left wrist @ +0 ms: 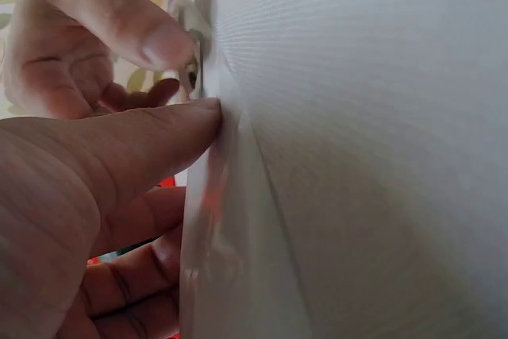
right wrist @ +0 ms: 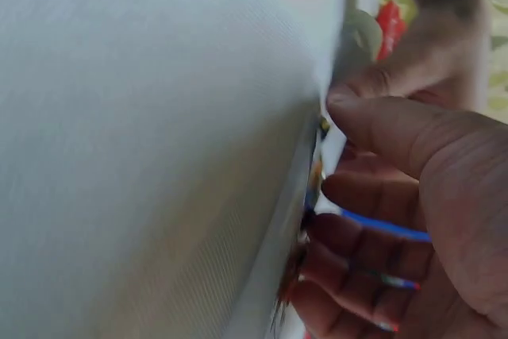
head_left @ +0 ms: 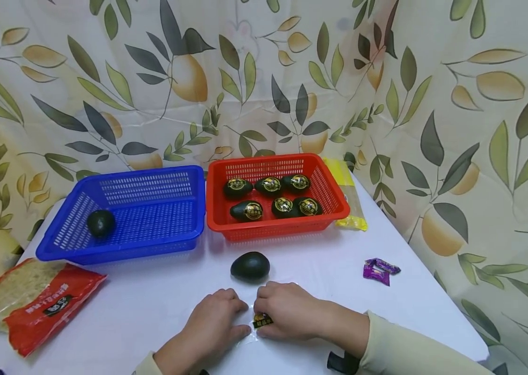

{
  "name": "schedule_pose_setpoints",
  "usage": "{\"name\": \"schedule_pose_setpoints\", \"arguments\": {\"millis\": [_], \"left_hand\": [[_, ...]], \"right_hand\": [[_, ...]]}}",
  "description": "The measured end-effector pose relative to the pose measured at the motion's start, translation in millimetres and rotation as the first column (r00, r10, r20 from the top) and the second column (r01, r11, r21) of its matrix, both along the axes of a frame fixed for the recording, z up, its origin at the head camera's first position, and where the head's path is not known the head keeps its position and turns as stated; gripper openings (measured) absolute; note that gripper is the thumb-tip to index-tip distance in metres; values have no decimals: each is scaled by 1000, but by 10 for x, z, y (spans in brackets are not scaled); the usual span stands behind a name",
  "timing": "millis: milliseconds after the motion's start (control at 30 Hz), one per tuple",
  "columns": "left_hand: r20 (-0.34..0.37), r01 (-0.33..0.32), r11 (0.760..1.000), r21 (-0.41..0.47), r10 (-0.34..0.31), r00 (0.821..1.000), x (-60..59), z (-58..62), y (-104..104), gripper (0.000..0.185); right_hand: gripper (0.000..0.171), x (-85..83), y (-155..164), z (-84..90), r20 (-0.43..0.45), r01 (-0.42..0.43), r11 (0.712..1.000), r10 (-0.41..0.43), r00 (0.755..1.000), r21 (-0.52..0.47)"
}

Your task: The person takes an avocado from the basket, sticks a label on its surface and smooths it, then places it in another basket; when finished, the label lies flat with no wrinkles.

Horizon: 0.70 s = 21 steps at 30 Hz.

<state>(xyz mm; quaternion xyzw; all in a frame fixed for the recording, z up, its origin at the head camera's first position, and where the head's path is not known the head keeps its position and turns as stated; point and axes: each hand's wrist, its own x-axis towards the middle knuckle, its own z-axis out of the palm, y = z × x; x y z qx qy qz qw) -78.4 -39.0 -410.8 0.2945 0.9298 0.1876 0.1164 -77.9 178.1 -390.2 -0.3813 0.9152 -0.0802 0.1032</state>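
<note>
In the head view, my right hand (head_left: 289,311) pinches at a black-and-gold sticker (head_left: 262,324) on a clear plastic sheet (head_left: 248,339) lying on the white table. My left hand (head_left: 213,324) is on the sheet's left side, its thumb pressing the sheet and its fingers spread away from the thumb. Seen from the left wrist, the left thumb (left wrist: 171,134) touches the sheet's edge, with the right thumb just beyond. The right wrist view shows the right fingertips (right wrist: 333,232) along the sheet. Just past the hands lies a dark avocado (head_left: 250,266) with no sticker showing.
A red basket (head_left: 273,229) holds several avocados with gold stickers. Beside it, a blue basket (head_left: 123,255) contains one avocado (head_left: 101,223). A red-and-clear food bag (head_left: 53,307) lies left, a yellow bag (head_left: 353,203) behind right, purple-wrapped candies (head_left: 378,271) at right.
</note>
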Motion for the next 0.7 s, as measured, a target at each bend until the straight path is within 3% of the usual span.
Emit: {"name": "schedule_pose_setpoints", "arguments": {"millis": [100,300,533,700], "left_hand": [[5,5,999,33,-5,1000,-13,-24,-24,32],[16,23,998,66,-24,1000,-35,-42,-41,30],[-11,29,997,67,-28,1000,-49,-22,-38,29],[6,22,998,57,-22,1000,-51,-15,-43,30]], "right_hand": [[24,-11,-66,-35,11,38,999,-38,999,2],[34,-88,-45,-36,133,86,995,-79,988,-50],[9,-156,23,-59,203,97,989,-74,976,-108],[12,-160,36,-86,207,103,982,-69,976,-160]]}}
